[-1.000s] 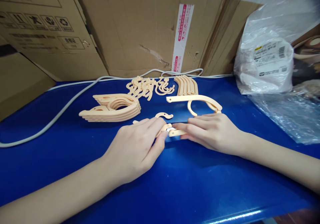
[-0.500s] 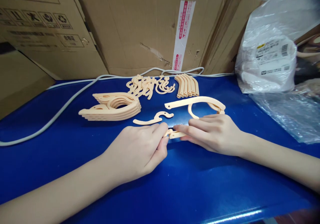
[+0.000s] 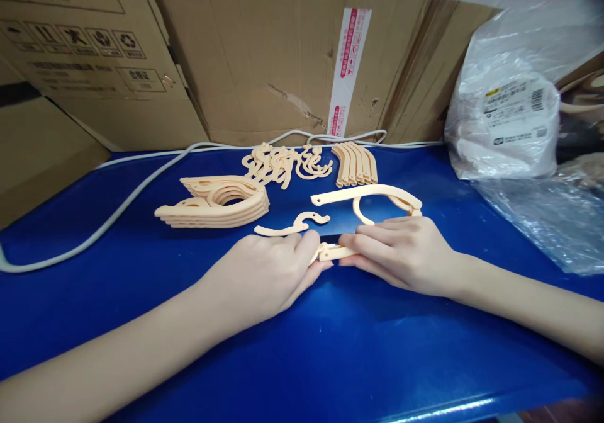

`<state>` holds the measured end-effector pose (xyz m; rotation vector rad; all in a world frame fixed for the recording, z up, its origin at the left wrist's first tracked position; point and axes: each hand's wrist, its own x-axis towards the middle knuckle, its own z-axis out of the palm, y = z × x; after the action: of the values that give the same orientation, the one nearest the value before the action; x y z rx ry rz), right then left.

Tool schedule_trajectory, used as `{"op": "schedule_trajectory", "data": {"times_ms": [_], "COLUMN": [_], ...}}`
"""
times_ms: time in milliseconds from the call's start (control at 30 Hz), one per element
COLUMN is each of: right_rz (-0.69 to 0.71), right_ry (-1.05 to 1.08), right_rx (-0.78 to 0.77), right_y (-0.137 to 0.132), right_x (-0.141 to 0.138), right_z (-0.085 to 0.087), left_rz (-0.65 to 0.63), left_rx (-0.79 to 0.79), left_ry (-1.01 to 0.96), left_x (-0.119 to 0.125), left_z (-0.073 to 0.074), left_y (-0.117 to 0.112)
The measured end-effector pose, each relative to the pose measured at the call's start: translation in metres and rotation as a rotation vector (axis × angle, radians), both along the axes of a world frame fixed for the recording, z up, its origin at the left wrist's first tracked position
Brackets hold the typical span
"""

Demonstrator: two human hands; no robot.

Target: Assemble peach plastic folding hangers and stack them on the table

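Both my hands rest on a blue table (image 3: 330, 347) and meet at a small peach plastic hanger piece (image 3: 333, 252). My left hand (image 3: 264, 278) pinches its left end with thumb and fingers. From the right, my right hand (image 3: 401, 250) grips the same piece with closed fingers. Just behind my left hand lies a loose peach hook piece (image 3: 292, 225). A curved peach hanger arm (image 3: 368, 193) lies behind my right hand and touches its knuckles.
A stack of folded peach hangers (image 3: 214, 203) sits at left. Behind it lie a heap of hook pieces (image 3: 283, 162) and a row of curved arms (image 3: 355, 162). A white cable (image 3: 136, 184) runs along cardboard boxes (image 3: 264, 51). Plastic bags (image 3: 509, 121) are at right.
My left hand slid slightly back and left, so the loose hook piece now shows fully. Both hands stay closed on the small piece.
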<state>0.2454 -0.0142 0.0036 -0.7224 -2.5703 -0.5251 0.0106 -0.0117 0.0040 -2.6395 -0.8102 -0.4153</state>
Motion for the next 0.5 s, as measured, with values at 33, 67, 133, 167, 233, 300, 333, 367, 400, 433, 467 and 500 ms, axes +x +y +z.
{"op": "schedule_trajectory", "data": {"times_ms": [33, 67, 133, 167, 233, 300, 333, 367, 400, 433, 467, 500], "right_rz": [-0.001, -0.004, -0.009, -0.011, -0.009, -0.001, 0.0, 0.0, -0.003, -0.009, -0.013, -0.016], "right_ry": [-0.002, -0.003, -0.01, -0.012, -0.011, 0.001, 0.009, 0.015, 0.018, 0.018, 0.016, 0.015], "right_rx": [-0.004, -0.006, -0.015, -0.02, -0.033, -0.065, -0.092, -0.124, -0.155, -0.181, -0.198, -0.206], "right_y": [0.0, 0.0001, 0.0002, 0.0002, 0.0001, -0.0001, -0.0003, -0.0006, -0.001, -0.0013, -0.0017, -0.0019], "right_x": [-0.0003, -0.0005, -0.0004, -0.0002, 0.0001, 0.0002, 0.0001, 0.0, 0.0, 0.0, 0.0, 0.0001], "right_z": [0.0, -0.0001, -0.0005, -0.0006, -0.0008, -0.0006, -0.0004, -0.0002, 0.0002, 0.0005, 0.0008, 0.001], "left_rz": [0.002, 0.004, 0.003, -0.001, -0.009, -0.013, -0.012, -0.008, -0.002, 0.002, 0.004, 0.005], "left_rx": [0.018, 0.031, 0.04, 0.045, 0.071, 0.112, 0.137, 0.162, 0.18, 0.189, 0.19, 0.178], "left_ry": [0.011, 0.02, 0.032, 0.034, 0.043, 0.067, 0.086, 0.104, 0.122, 0.135, 0.14, 0.134], "left_x": [0.0004, 0.0007, 0.001, 0.0009, 0.0003, -0.0004, -0.0005, -0.0006, -0.0004, -0.0001, 0.0002, 0.0005], "left_z": [0.0004, 0.0008, 0.0014, 0.0017, 0.0022, 0.0029, 0.0033, 0.0038, 0.0043, 0.0047, 0.0049, 0.0048], "left_y": [-0.0001, -0.0003, -0.0006, -0.0007, -0.001, -0.0016, -0.0021, -0.0027, -0.0032, -0.0037, -0.0041, -0.0042]}}
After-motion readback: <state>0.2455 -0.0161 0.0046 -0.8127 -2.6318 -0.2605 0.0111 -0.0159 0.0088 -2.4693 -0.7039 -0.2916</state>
